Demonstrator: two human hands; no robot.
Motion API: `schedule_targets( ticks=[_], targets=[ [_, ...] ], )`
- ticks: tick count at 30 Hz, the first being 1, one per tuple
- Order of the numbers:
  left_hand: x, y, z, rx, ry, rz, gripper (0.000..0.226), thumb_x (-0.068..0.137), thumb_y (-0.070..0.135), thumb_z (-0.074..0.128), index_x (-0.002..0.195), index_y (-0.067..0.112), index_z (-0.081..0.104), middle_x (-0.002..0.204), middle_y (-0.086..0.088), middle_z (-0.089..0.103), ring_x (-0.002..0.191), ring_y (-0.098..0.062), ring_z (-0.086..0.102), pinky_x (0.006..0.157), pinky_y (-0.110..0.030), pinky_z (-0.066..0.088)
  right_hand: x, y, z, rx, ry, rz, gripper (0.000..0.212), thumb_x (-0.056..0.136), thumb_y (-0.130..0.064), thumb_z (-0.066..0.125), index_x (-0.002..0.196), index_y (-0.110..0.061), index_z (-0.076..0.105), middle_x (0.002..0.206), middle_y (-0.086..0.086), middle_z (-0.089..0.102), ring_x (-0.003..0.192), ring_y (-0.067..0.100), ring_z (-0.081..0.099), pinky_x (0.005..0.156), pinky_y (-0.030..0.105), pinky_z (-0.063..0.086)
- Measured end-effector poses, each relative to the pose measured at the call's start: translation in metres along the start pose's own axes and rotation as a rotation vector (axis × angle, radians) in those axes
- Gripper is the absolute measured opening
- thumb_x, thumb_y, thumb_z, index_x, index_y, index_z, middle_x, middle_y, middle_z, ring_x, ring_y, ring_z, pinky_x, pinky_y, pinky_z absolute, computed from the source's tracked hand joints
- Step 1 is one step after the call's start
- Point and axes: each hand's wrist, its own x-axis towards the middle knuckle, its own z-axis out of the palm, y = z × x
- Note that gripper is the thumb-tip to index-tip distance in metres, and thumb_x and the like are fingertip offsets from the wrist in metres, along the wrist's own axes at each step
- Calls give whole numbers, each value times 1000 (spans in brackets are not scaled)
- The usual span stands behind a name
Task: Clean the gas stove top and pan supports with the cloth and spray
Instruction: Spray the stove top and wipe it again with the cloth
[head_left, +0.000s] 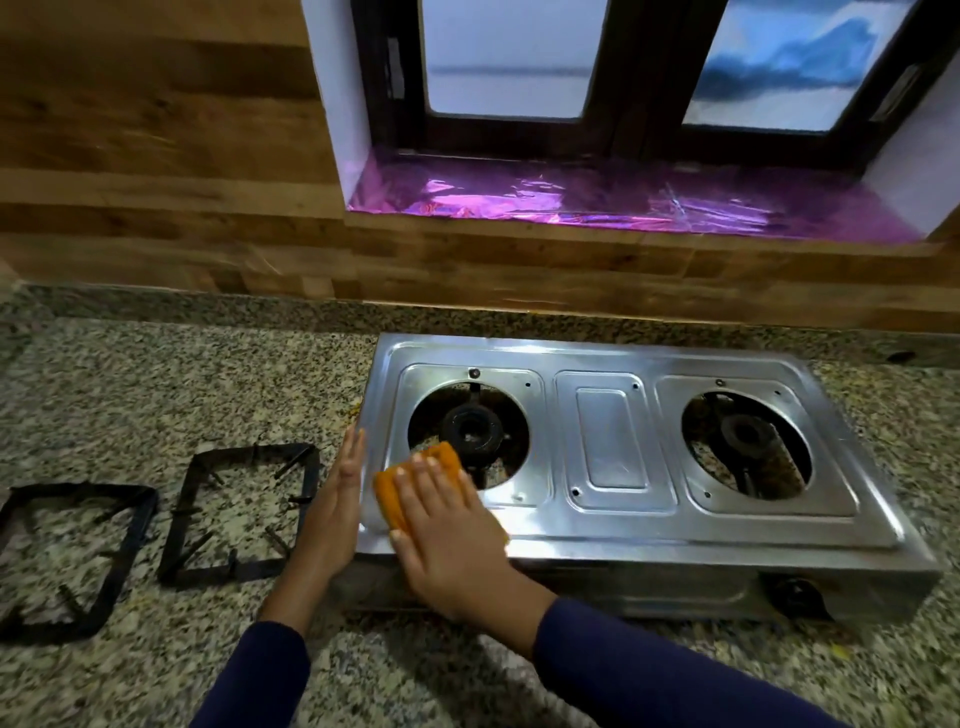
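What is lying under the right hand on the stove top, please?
An orange cloth lies under the right hand, pressed flat on the steel stove top beside the left burner opening. The hand covers most of the cloth.

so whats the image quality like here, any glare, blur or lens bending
Head view: wide-angle bending curves the countertop edge and window frame; the wood wall at upper left is smeared by motion blur; bright glare streaks the steel stove top along its front lip and back left corner; the purple sill foil glints; the hands and orange cloth are slightly soft.
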Motion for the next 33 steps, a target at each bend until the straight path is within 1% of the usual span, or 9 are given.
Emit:
schedule_targets(
  ticks=[2,4,8,10,12,15,21,25,33],
  targets=[
    [3,3,-5,-108,-31,-69,97,64,98,9,145,45,22,153,27,14,146,-3,13,118,-31,14,20,-7,-3,13,-54,-98,64,103,-44,27,156,-14,11,164,8,6,152,22,-1,121,47,0],
    [2,10,-6,-84,-18,-110,88,71,93,10,143,45,25,152,22,20,143,-3,18,113,-27,17,28,-6,-7,-16,-76,-177,63,103,-43,29,156,-14,11,165,7,5,152,21,0,121,46,-1],
    [-1,15,7,241,59,-64,82,85,81,7,153,37,22,154,26,14,141,-4,19,112,-33,23,1,36,-13,17,-70,-196,61,103,-43,27,157,-18,12,164,3,8,152,18,2,121,43,-1],
    [-1,14,11,474,82,-1,76,92,69,13,156,28,16,161,16,4,147,-8,12,116,-42,22,-24,69,-19,38,-25,-84,63,100,-47,21,157,-20,13,164,2,7,152,19,-1,122,47,1],
    [-1,10,16,655,92,43,69,98,54,18,156,18,12,163,6,0,150,-12,4,119,-43,18,-48,108,-26,21,-25,100,69,96,-53,11,157,-23,3,164,0,-6,150,19,-13,121,50,1],
    [-3,3,19,757,119,67,68,101,51,17,156,14,9,164,0,1,150,-15,0,121,-43,13,-58,166,-41,-52,-11,374,73,92,-57,2,155,-23,-11,161,3,-20,147,22,-24,120,49,-7],
    [-1,0,18,802,130,93,73,97,56,7,156,13,11,164,-1,3,150,-14,-2,121,-45,14,5,229,-64,-62,116,610,69,101,-48,21,156,-12,-1,164,13,-7,150,27,-11,121,50,-4],
    [-2,3,19,747,147,111,68,99,51,14,156,14,14,164,0,5,151,-13,-1,121,-43,16,65,220,-69,-33,76,563,70,102,-49,22,156,-9,0,164,14,-8,150,29,-13,120,50,-6],
    [-4,-2,17,608,179,132,60,102,47,17,156,20,16,164,5,5,150,-6,-4,121,-40,18,195,118,-47,-58,-138,136,66,103,-49,18,157,-13,3,165,8,-5,151,23,-10,119,48,-7]
  ],
)
